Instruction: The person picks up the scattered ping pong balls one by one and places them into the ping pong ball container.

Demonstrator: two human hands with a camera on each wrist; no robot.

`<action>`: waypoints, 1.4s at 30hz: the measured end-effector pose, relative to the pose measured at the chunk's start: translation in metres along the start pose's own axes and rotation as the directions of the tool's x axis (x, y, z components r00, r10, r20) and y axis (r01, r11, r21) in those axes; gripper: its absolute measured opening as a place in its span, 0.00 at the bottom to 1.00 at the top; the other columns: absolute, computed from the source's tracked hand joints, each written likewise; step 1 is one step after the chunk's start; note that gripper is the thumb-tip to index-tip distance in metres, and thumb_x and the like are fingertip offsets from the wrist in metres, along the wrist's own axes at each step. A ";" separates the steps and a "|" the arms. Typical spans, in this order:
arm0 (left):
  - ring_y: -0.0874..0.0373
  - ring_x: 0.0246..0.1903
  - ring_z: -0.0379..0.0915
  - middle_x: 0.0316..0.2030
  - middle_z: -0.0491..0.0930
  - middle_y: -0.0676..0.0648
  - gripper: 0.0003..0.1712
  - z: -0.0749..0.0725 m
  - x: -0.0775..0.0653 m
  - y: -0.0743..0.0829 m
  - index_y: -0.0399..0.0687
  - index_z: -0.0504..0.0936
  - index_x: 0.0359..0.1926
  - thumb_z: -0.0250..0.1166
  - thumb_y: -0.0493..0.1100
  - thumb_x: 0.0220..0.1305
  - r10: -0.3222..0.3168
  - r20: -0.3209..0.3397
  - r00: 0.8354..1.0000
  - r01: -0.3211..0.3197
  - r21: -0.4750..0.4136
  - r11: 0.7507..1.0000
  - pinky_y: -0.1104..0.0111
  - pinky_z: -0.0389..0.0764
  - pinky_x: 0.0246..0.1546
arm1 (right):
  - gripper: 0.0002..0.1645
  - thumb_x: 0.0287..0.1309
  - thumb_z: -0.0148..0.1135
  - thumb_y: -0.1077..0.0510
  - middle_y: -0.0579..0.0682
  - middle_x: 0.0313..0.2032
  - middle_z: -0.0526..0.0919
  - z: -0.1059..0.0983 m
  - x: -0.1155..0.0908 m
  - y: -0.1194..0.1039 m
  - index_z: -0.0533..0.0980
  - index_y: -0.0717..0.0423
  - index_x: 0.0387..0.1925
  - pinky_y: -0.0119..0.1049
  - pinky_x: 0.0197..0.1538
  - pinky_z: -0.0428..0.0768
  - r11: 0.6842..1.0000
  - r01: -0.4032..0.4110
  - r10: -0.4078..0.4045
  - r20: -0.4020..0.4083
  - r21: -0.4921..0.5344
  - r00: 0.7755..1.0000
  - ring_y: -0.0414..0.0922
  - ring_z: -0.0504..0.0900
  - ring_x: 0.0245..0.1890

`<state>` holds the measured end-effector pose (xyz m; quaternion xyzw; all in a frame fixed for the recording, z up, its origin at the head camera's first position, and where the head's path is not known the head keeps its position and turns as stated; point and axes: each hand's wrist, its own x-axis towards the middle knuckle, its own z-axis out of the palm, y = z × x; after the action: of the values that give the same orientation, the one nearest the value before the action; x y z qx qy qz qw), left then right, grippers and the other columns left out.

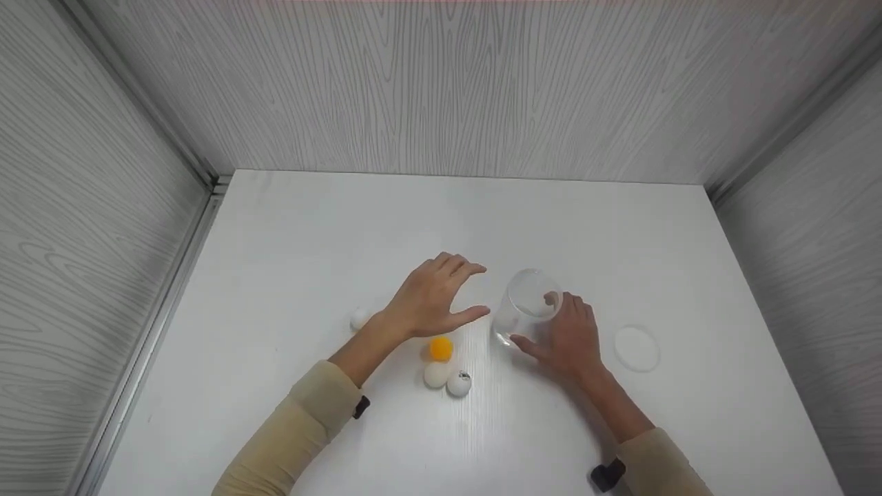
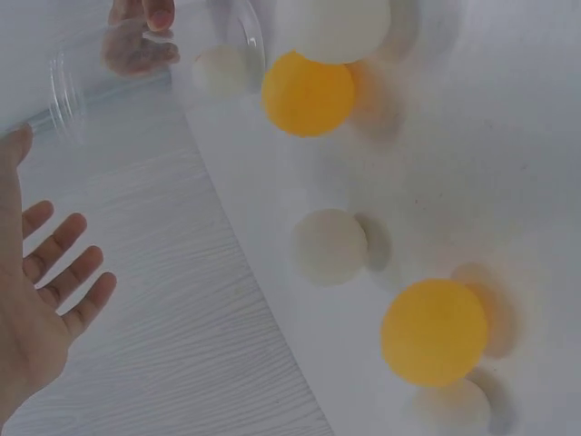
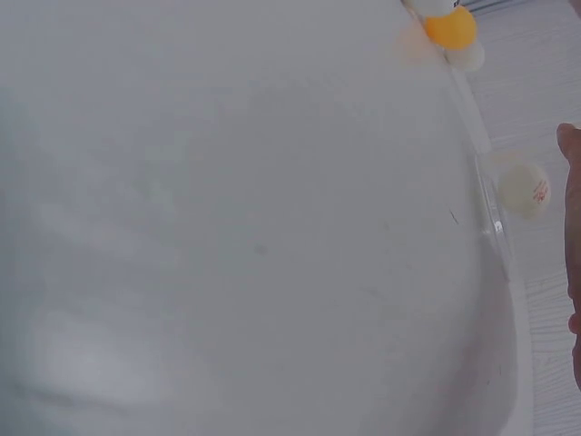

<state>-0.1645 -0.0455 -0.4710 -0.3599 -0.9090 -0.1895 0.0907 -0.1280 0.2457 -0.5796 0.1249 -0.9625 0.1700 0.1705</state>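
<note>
white tabletop [image 1: 331, 227] bears balls [image 1: 442, 348] between wood-grained walls [image 1: 83, 241].

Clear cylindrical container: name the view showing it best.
Head view: the clear cylindrical container shows from rim to base, partly covered by the right hand. The left wrist view crops it at the top; the right wrist view apparently shows only an edge.

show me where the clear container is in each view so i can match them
Head: clear container, right of centre, in the right hand.
Left wrist: clear container, upper left.
Right wrist: probably the clear edge near the right side.
Shared landmark: an orange ball; whether it's the same one is unclear.
</note>
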 end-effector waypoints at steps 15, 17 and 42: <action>0.51 0.56 0.78 0.55 0.84 0.49 0.33 0.005 -0.025 -0.022 0.52 0.78 0.66 0.66 0.65 0.69 -0.104 0.022 0.994 0.105 -0.031 0.994 0.59 0.84 0.58 | 0.57 0.37 0.76 0.24 0.60 0.44 0.81 0.002 0.000 0.001 0.73 0.64 0.55 0.53 0.53 0.77 1.000 0.021 -0.022 -0.029 -0.013 0.999 0.60 0.80 0.49; 0.51 0.56 0.79 0.55 0.84 0.48 0.33 0.007 -0.029 -0.026 0.51 0.78 0.66 0.67 0.64 0.69 -0.114 0.020 0.993 0.115 -0.042 0.993 0.58 0.83 0.58 | 0.58 0.37 0.75 0.23 0.61 0.44 0.81 0.002 0.000 0.001 0.73 0.64 0.55 0.53 0.53 0.77 1.000 0.021 -0.021 -0.030 -0.007 0.999 0.60 0.80 0.48; 0.47 0.55 0.78 0.54 0.84 0.44 0.32 0.038 -0.067 -0.062 0.45 0.80 0.64 0.69 0.60 0.68 -0.255 0.068 0.964 0.262 -0.124 0.957 0.53 0.81 0.58 | 0.57 0.39 0.71 0.21 0.61 0.42 0.80 0.003 0.000 0.003 0.73 0.64 0.53 0.54 0.51 0.78 0.998 0.052 -0.053 -0.063 -0.017 0.997 0.61 0.80 0.47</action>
<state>-0.1602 -0.1131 -0.5428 -0.2478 -0.9358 -0.2500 0.0177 -0.1298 0.2473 -0.5829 0.1436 -0.9542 0.1621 0.2063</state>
